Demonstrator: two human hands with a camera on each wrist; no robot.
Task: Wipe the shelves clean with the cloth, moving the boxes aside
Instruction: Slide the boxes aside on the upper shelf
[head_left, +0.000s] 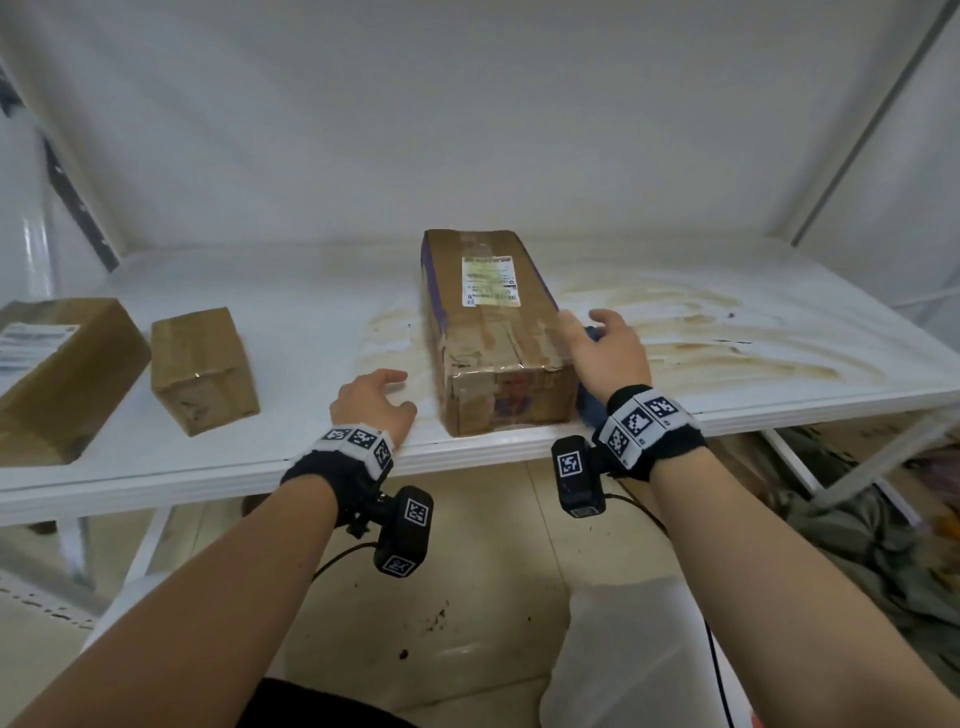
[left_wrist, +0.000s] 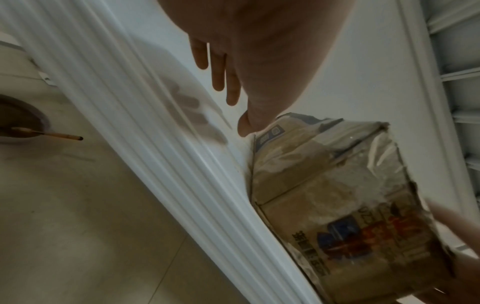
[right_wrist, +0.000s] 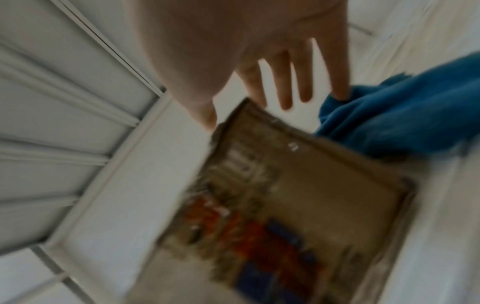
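Observation:
A long taped cardboard box (head_left: 491, 332) with a shipping label lies lengthwise on the white shelf (head_left: 291, 312), its near end at the front edge. My right hand (head_left: 605, 348) hovers open at the box's right side, fingers spread, thumb by the box's top edge. A blue cloth (right_wrist: 400, 119) lies bunched beside the box under that hand; my little finger touches it. My left hand (head_left: 376, 400) is open just left of the box (left_wrist: 335, 197), fingers straight above the shelf. Brown smears stain the shelf (head_left: 701, 332) to the right of the box.
Two smaller cardboard boxes stand at the shelf's left: a cube-like one (head_left: 202, 369) and a bigger labelled one (head_left: 57, 374) at the edge. A shelf post (head_left: 862, 130) rises at the right. Below, tiled floor (head_left: 467, 597), a bowl with a stick (left_wrist: 23, 125), and clutter (head_left: 872, 525) at the right.

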